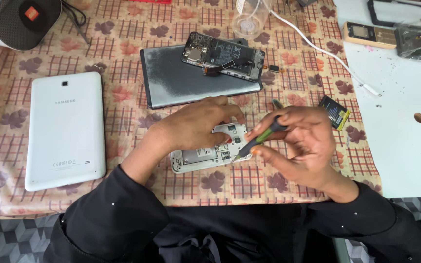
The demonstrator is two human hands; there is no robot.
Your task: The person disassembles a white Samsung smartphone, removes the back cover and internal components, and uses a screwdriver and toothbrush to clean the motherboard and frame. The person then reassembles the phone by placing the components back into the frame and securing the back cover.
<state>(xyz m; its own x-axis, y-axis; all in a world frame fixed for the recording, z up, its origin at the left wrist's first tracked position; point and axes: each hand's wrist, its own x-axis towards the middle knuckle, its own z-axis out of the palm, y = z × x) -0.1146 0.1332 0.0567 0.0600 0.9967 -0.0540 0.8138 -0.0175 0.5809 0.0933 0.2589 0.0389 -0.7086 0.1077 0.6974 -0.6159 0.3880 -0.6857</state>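
- The tabletop (123, 29) wears a patterned cloth, checked in red lines with brown leaf shapes; a plain white board (405, 146) covers its right side, and a grey patterned floor shows below the edge.
- The left hand (196, 127) lies curled over a small white phone (205, 151) with its back cover off, fingers pressing the top edge to pin it flat near the front of the tabletop.
- The right hand (303, 146) pinches a slim screwdriver (261, 139) with a black and green handle between thumb and fingers, tip angled down at the phone's right end, by the camera.
- To do this well, I judge: keep the driver upright over the screw head, press lightly, turn with the fingertips only, and keep the left hand bearing down so the smooth casing does not slide on the cloth.
- The phone's open back is matt plastic with a metal-looking recess; the small parts are too fine to tell apart.
- Behind it lies a dark grey slab-like device (171, 83), scuffed and dull, with an opened dark phone (222, 56) resting on its upper corner, circuit and battery exposed.
- A white tablet (65, 129), glossy and round-cornered, lies face down at left.
- A small black battery (335, 111) sits right of the hands, and a white cable (327, 53) runs across the cloth.
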